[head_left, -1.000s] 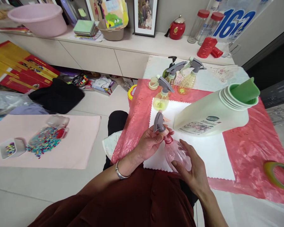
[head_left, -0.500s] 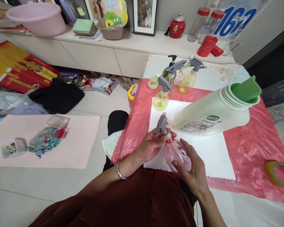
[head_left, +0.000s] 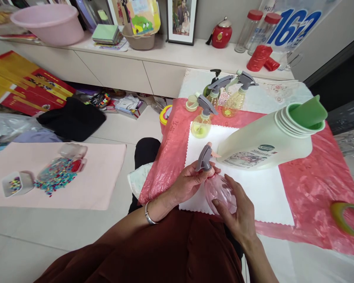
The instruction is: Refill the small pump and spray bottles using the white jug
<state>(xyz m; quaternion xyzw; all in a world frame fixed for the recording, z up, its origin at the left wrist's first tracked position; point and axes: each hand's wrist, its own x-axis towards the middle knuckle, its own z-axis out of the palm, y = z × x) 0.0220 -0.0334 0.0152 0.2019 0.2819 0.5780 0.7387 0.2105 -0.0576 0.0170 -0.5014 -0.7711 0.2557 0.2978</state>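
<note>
One pink spray bottle (head_left: 220, 192) is held at the white sheet's (head_left: 271, 196) near edge | grey trigger head (head_left: 205, 158) is pinched at its collar by the left hand (head_left: 185, 184), bottle body clasped by the right hand (head_left: 240, 208) | head apparently seated; tightness cannot be told; bottle not yet released

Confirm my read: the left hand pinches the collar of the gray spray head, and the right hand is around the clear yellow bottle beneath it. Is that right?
Not quite: the bottle is clear pink, not yellow, as the head view shows. The rest stands: the left hand pinches the collar of the gray spray head, and the right hand is around the bottle beneath it.
</note>
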